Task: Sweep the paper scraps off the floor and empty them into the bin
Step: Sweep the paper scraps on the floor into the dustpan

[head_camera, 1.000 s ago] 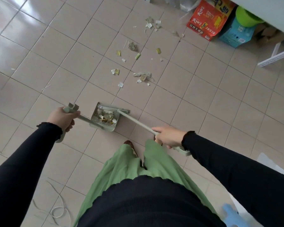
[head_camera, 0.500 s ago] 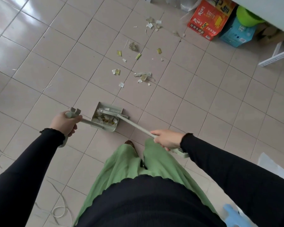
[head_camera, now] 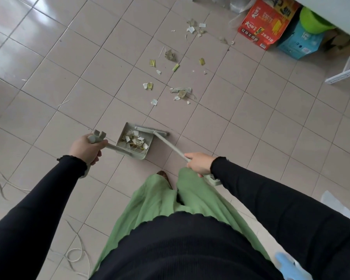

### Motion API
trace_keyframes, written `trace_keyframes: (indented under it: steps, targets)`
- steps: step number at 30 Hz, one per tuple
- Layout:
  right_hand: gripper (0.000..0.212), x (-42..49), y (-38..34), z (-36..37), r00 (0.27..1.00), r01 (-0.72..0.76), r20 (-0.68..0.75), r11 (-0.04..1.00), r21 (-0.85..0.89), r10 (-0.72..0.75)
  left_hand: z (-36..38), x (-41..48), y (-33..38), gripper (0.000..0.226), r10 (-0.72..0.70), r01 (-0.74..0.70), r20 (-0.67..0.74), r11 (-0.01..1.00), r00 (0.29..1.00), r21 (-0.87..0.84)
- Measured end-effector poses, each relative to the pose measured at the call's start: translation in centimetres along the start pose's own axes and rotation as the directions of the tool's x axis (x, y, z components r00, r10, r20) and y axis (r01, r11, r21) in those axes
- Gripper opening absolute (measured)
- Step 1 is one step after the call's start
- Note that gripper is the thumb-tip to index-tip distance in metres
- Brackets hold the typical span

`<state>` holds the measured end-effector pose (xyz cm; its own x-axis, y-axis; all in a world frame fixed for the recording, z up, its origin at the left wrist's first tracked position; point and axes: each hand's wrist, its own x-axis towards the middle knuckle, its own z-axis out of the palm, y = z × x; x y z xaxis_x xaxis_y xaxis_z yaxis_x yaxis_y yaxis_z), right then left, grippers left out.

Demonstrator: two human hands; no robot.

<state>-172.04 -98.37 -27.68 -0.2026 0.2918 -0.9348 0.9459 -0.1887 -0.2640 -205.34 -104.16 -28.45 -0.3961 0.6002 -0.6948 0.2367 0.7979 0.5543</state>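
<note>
Beige tiled floor with scattered paper scraps, dustpan, red box.

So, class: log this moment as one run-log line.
left hand: holds dustpan | right hand: holds broom at pan mouth | pan: some scraps | floor scraps: many left | bin: unseen

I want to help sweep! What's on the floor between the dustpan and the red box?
Head view: loose paper scraps lie scattered on the tiles between the dustpan and the red box.

Glossy beige tiled floor; red carton, blue box under white furniture.
</note>
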Motion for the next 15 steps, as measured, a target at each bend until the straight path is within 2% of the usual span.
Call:
trace_keyframes:
  steps: [5,8,15]
  targets:
    - [0.054,-3.1,3.3,0.3,0.998,0.025,-0.054,0.983,0.184,-0.016,0.1,0.7,0.3,0.008,0.039,-0.040,-0.016,0.999,0.999,0.000]
    - [0.055,-2.0,3.5,0.3,0.990,0.053,-0.140,0.962,0.267,-0.015,0.4,1.4,1.5,0.009,0.056,-0.056,-0.008,0.998,0.998,0.017]
    - [0.057,1.1,2.4,-5.8,0.960,0.035,-0.269,0.920,0.390,0.078,1.1,4.6,6.1,0.010,0.087,-0.090,0.039,0.993,0.995,0.077]
